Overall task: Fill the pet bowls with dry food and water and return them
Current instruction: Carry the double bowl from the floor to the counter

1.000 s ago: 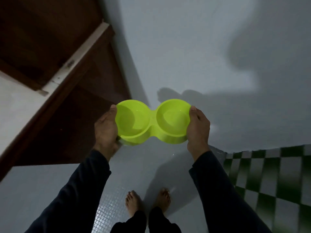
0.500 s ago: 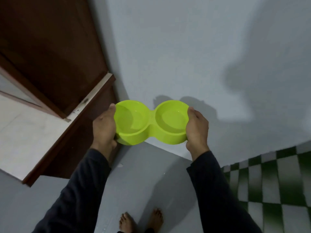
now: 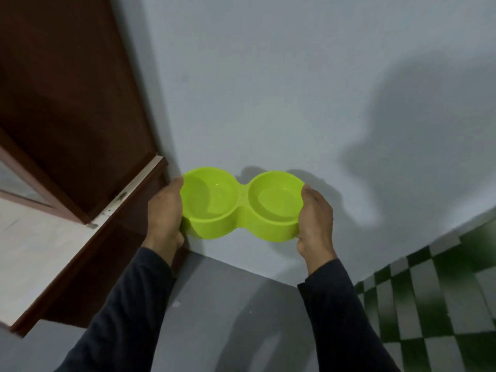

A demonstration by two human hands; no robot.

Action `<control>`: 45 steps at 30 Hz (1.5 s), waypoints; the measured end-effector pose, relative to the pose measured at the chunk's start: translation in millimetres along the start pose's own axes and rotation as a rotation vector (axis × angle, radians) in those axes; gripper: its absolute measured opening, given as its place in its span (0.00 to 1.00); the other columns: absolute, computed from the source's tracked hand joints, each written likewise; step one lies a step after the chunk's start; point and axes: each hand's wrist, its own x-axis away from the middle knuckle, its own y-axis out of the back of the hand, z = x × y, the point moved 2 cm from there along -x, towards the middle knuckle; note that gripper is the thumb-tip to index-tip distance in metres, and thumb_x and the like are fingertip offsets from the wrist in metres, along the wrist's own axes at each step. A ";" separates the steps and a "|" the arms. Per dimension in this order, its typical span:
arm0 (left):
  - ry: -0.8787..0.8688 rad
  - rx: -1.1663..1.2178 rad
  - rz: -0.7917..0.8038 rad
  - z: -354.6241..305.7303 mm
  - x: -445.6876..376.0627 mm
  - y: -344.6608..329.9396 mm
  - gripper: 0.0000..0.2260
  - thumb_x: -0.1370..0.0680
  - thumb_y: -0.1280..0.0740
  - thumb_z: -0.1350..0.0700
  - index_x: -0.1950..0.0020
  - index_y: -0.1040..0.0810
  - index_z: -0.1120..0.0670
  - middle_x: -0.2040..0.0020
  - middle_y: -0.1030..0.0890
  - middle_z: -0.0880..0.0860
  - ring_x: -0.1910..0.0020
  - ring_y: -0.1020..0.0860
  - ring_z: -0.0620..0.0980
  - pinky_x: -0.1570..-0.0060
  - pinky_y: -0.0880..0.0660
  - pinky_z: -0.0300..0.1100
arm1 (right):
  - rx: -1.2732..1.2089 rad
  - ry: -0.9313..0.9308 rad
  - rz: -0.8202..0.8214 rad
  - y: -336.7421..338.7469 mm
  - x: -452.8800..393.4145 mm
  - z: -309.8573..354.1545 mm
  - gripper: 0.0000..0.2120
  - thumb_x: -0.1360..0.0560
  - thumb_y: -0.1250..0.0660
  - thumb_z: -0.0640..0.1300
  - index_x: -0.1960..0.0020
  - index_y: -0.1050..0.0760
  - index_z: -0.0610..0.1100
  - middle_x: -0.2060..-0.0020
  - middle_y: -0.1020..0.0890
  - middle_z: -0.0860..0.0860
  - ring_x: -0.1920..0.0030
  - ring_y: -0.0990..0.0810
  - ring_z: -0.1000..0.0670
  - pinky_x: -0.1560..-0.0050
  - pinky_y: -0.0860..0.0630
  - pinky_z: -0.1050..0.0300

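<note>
— Bowls first: where is the double pet bowl (image 3: 243,208)?

— Up in the air in front of me, at about the middle of the head view, held level between my two hands. It is one lime-green piece with two round wells joined by a narrow waist. Both wells look bare inside; I see only smooth green plastic and a shadow across the left one.

— How do your hands sit on it?

— My left hand (image 3: 165,210) grasps the left end, thumb along the rim and fingers curled under the side, out of sight. My right hand (image 3: 315,220) grasps the right end the same way, thumb on the rim, fingers wrapped beneath. Both arms come up from the bottom of the picture in dark sleeves (image 3: 346,323).

— What lies around it?

— Behind the bowl is a plain pale wall (image 3: 268,89), and the bowl and my hands throw a shadow on it just above the rim. A larger soft shadow falls on the wall further right. To the left stands a dark brown wooden door (image 3: 67,103), with its pale edge running down toward my left hand. Beyond the door, at the far left, is a light floor (image 3: 32,251). Below the bowl the floor is grey (image 3: 228,304), and at the lower right it changes to a green and white checkered floor (image 3: 429,291).

— Does the bowl touch the wall or the door?

— I cannot tell from this one view; my left hand is near the door's edge.
</note>
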 end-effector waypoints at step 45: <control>0.210 -0.308 1.150 80.4 320.2 -53.0 0.12 0.21 0.29 0.46 0.41 0.20 0.49 0.39 0.19 0.52 0.41 0.21 0.57 0.37 0.24 0.59 | -0.197 0.083 -1.187 284.9 400.3 -23.8 0.12 0.15 0.41 0.52 0.42 0.21 0.49 0.47 0.22 0.57 0.46 0.25 0.52 0.42 0.29 0.51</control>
